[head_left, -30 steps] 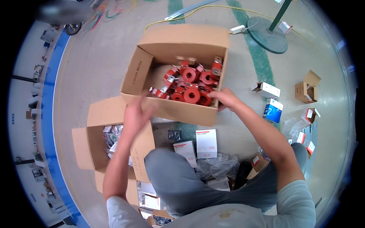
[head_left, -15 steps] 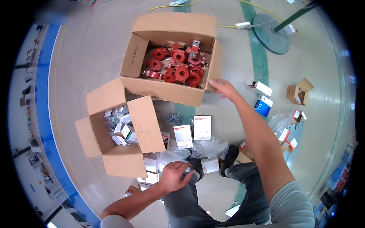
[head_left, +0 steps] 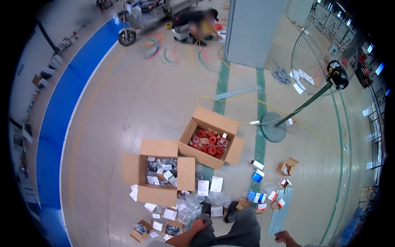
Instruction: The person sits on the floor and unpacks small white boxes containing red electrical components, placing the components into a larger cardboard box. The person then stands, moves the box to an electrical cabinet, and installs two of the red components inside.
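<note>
Seen from above, at six o'clock, the person's left hand (head_left: pixel 200 224) rests loosely curled on a grey-trousered knee (head_left: pixel 242 224), holding nothing; the right hand (head_left: pixel 283 236) shows only partly at the lower edge, and its fingers cannot be read. Nearest, toward eleven o'clock, an open cardboard box of bagged parts (head_left: pixel 161 171) looks light and crinkly. Beyond, at twelve, the open cardboard box of red rings (head_left: pixel 210 142) looks heavy and rigid, best lifted from beneath.

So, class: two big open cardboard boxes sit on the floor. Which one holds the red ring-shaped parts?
The farther box, beside the fan's round base; its red parts show inside. The nearer box holds clear bagged items instead.
</note>
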`<state>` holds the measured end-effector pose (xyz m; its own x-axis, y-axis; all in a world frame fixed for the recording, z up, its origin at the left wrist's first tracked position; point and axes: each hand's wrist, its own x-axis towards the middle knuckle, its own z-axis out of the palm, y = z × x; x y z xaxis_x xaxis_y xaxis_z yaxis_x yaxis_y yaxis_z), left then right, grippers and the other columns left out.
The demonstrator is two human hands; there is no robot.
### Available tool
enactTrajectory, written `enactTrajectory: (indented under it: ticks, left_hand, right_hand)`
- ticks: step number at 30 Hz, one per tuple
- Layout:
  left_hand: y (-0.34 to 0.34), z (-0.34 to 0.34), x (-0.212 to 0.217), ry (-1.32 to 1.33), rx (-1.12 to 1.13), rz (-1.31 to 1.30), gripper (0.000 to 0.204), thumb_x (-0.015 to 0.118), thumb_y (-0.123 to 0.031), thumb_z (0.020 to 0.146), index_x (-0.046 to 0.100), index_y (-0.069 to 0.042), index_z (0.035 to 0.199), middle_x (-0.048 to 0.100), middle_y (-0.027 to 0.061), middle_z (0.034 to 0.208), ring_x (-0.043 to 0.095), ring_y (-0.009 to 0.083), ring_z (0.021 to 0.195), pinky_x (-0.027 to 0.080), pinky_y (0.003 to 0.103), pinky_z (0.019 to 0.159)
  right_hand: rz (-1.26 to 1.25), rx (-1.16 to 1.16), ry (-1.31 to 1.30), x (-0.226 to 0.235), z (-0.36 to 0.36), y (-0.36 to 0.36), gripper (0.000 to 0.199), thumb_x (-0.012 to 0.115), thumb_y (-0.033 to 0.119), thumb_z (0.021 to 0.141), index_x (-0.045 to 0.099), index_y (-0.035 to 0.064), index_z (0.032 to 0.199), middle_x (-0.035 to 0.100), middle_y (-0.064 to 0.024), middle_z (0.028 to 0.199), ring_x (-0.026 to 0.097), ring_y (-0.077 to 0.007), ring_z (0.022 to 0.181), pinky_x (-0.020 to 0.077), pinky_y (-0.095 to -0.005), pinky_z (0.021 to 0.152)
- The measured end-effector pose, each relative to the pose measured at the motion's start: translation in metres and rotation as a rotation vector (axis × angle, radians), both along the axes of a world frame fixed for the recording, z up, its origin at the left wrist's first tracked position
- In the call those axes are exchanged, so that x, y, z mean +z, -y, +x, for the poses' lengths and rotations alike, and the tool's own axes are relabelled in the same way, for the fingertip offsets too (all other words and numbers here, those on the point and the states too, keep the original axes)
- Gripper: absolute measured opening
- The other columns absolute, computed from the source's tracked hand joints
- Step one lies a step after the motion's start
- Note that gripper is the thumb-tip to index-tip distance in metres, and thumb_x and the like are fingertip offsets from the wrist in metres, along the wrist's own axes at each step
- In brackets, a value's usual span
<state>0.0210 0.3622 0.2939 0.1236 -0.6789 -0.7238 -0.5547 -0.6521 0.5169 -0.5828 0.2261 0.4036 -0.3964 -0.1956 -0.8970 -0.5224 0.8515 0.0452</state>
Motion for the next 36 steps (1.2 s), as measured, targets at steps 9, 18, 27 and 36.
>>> enactTrajectory:
  ticks: [9,18,27,36]
  left_hand:
    - [0.103,0.183,0.01,0.286,0.248,-0.093,0.051,0.067,-0.05,0.089,0.073,-0.003,0.107,0.074,0.0228,0.101,0.07,0.041,0.101,0.055,0.049,0.089]
    - [0.219,0.23,0.107,0.203,0.54,-0.215,0.048,0.072,-0.048,0.087,0.075,-0.005,0.109,0.076,0.0182,0.092,0.073,0.0341,0.093,0.057,0.042,0.084]
    - [0.199,0.191,0.164,0.104,0.874,-0.193,0.036,0.073,-0.035,0.091,0.074,-0.002,0.104,0.076,0.0126,0.086,0.074,0.0218,0.079,0.057,0.035,0.075]
    - [0.142,0.153,0.124,0.013,1.2,0.14,0.042,0.076,-0.041,0.089,0.076,-0.003,0.107,0.077,0.0127,0.085,0.076,0.0204,0.076,0.058,0.034,0.074]
  right_hand:
    - [-0.064,0.485,0.233,-0.014,0.118,0.006,0.029,0.074,0.024,0.085,0.073,0.0039,0.106,0.075,-0.017,0.102,0.072,-0.0357,0.091,0.0568,-0.0475,0.08]
    - [-0.345,0.145,0.563,-0.051,0.255,0.258,0.015,0.067,0.015,0.09,0.072,0.0019,0.094,0.069,-0.0087,0.074,0.069,-0.0215,0.065,0.0549,-0.0354,0.058]
    - [-0.376,0.113,0.523,-0.031,0.293,0.425,0.026,0.068,0.018,0.091,0.068,0.0041,0.113,0.069,-0.0116,0.086,0.07,-0.0239,0.069,0.0572,-0.0366,0.06]
    - [-0.092,0.475,0.365,-0.013,0.36,0.483,0.019,0.071,0.02,0.09,0.07,0.0034,0.099,0.068,-0.01,0.081,0.07,-0.0246,0.068,0.0587,-0.0402,0.058]
